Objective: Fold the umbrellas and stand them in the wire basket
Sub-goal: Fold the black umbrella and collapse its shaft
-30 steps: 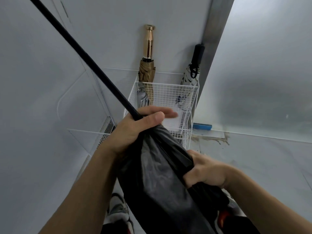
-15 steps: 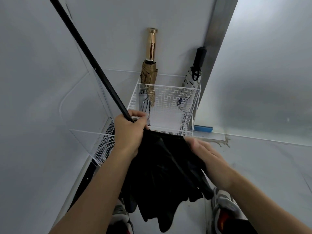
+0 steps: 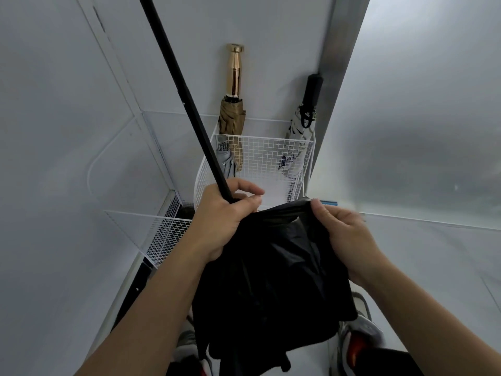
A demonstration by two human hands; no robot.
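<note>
I hold a long black umbrella [image 3: 271, 272] with its loose canopy hanging down between my arms and its black shaft running up to the top left. My left hand [image 3: 222, 213] is closed around the shaft where it meets the canopy. My right hand [image 3: 341, 229] pinches a fold of the black fabric at its upper right edge. Just beyond my hands stands the white wire basket [image 3: 265, 153]. In it stand a tan umbrella with a gold handle [image 3: 233, 104], a white patterned umbrella with a black handle [image 3: 303, 123] and a small grey one [image 3: 226, 161].
White walls close in on the left and behind the basket, with a grey post [image 3: 339, 50] at the right corner. A second wire rack [image 3: 162, 232] sits low on the left. My shoes [image 3: 357, 337] stand on the pale floor below the canopy.
The umbrella shaft has swung more upright and to the right. My right hand has moved up from the canopy's side and now pinches the top edge of the fabric.
</note>
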